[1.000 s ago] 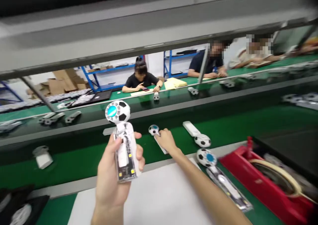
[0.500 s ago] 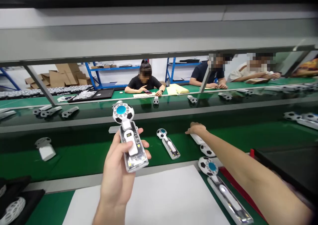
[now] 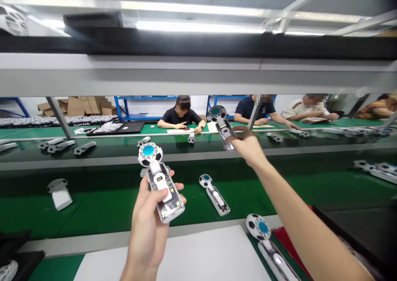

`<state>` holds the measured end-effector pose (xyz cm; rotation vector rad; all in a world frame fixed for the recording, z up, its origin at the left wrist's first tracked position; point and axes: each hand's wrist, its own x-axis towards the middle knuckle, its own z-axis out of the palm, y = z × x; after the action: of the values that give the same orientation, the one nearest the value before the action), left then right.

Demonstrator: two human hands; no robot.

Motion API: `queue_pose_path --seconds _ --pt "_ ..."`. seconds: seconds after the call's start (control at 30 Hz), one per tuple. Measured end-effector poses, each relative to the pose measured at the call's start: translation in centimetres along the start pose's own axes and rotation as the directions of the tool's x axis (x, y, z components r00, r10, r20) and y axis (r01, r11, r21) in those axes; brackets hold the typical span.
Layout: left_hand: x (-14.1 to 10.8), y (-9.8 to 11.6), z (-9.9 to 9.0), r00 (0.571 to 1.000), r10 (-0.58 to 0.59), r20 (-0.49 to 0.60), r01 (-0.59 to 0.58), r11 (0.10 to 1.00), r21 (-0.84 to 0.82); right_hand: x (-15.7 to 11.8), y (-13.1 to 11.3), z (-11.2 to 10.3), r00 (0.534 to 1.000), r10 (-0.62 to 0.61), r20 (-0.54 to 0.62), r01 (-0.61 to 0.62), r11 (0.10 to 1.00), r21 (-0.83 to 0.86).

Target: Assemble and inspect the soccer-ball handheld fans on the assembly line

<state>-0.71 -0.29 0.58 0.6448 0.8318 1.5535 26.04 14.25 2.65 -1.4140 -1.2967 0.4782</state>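
My left hand [image 3: 151, 215] is closed round a handheld fan [image 3: 166, 192] with a football-patterned head, blue centre and clear handle. Its thumb lies on the white panel below a small display. Held out ahead, my right hand [image 3: 248, 146] grips the handle of a second, similar fan [image 3: 217, 115], head up and slightly blurred. Between my hands, another clear-handled fan [image 3: 214, 194] lies on the green belt [image 3: 102, 206]. Below my right forearm, one more fan [image 3: 276, 258], with a lit spot on its handle, rests beside the white sheet [image 3: 201, 256].
A white fan [image 3: 60, 194] lies on the belt at left. Several fans stretch along the far belt. A metal shelf beam [image 3: 186, 82] crosses overhead, with posts below. A black tray [image 3: 366, 231] stands at right. Several people sit across the line; one person's arm [image 3: 281, 120] reaches towards a fan.
My right hand has lifted a fan off the belt and raised it forward. My left hand keeps its fan. The view has tilted up, and a person opposite has stretched out an arm.
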Motion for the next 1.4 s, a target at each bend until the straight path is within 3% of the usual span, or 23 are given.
queue_pose_path --seconds 0.07,0.17,0.3,0.4,0.5,0.6,0.67,0.7,0.73,0.77,0.83,0.9,0.93,1.0,1.07,1.17,1.4 --pt "0.1 0.1 -0.1 1.000 -0.001 -0.002 0.001 1.000 0.002 -1.9 -0.8 1.6 0.989 0.056 0.138 -0.091 0.960 0.266" --pt "0.3 0.5 -0.3 0.999 -0.022 0.032 0.023 0.999 -0.031 -4.9 -1.3 3.6 0.955 0.089 0.282 -0.208 0.880 0.426" --pt "0.7 0.8 -1.1 0.980 -0.111 0.164 0.135 0.981 -0.142 -8.4 -1.3 4.0 0.901 0.097 0.422 -0.381 0.642 0.666" --pt "1.4 0.5 -2.0 0.932 -0.185 0.313 0.267 0.932 -0.244 -10.7 -1.3 3.3 0.861 0.078 0.503 -0.482 0.442 0.757" --pt "2.1 -0.4 -2.8 0.869 -0.215 0.446 0.384 0.862 -0.333 -12.6 -1.2 2.7 0.826 0.044 0.562 -0.545 0.322 0.774" --pt "2.2 -1.2 -2.8 0.833 -0.217 0.508 0.420 0.847 -0.326 -14.1 -1.0 2.7 0.818 -0.023 0.575 -0.525 0.376 0.763" --pt "2.0 -1.5 -2.4 0.801 -0.209 0.560 0.404 0.880 -0.249 -14.8 -0.8 2.9 0.825 -0.069 0.561 -0.461 0.493 0.738" --pt "1.9 -1.7 -2.0 0.793 -0.190 0.579 0.359 0.914 -0.191 -15.1 -0.8 3.2 0.851 -0.069 0.520 -0.389 0.583 0.714" --pt "1.7 -2.0 -1.7 0.807 -0.151 0.570 0.269 0.955 -0.128 -15.4 -0.7 3.4 0.896 -0.063 0.440 -0.279 0.691 0.667" --pt "1.6 -2.3 -1.3 0.849 -0.081 0.522 0.132 0.989 -0.061 -15.7 -0.7 3.7 0.941 -0.069 0.332 -0.149 0.795 0.588" --pt "1.6 -3.2 -0.7 0.930 0.163 0.328 -0.206 0.973 0.100 -16.1 -0.6 4.2 0.982 -0.126 0.141 0.059 0.912 0.406" --pt "1.7 -4.2 -0.4 0.905 0.392 0.165 -0.424 0.863 0.274 -16.2 -0.5 4.4 0.979 -0.179 0.101 0.133 0.925 0.355" --pt "1.8 -4.5 -0.3 0.887 0.440 0.138 -0.461 0.825 0.328 -16.2 -0.4 4.4 0.976 -0.183 0.121 0.125 0.916 0.381" --pt "1.9 -4.8 -0.2 0.902 0.397 0.169 -0.432 0.834 0.344 -16.0 -0.4 4.2 0.973 -0.169 0.159 0.082 0.891 0.447" --pt "1.8 -4.4 -0.2 0.928 0.269 0.258 -0.335 0.904 0.264 -15.8 -0.6 3.7 0.965 -0.162 0.204 0.037 0.860 0.508" --pt "1.5 -3.4 -0.2 0.906 0.106 0.410 -0.172 0.977 0.127 -15.6 -1.1 3.0 0.942 -0.180 0.282 -0.025 0.803 0.595" --pt "1.1 -2.8 0.0 0.885 0.043 0.464 -0.069 0.997 0.039 -15.8 -1.7 2.6 0.920 -0.163 0.355 -0.103 0.776 0.623"
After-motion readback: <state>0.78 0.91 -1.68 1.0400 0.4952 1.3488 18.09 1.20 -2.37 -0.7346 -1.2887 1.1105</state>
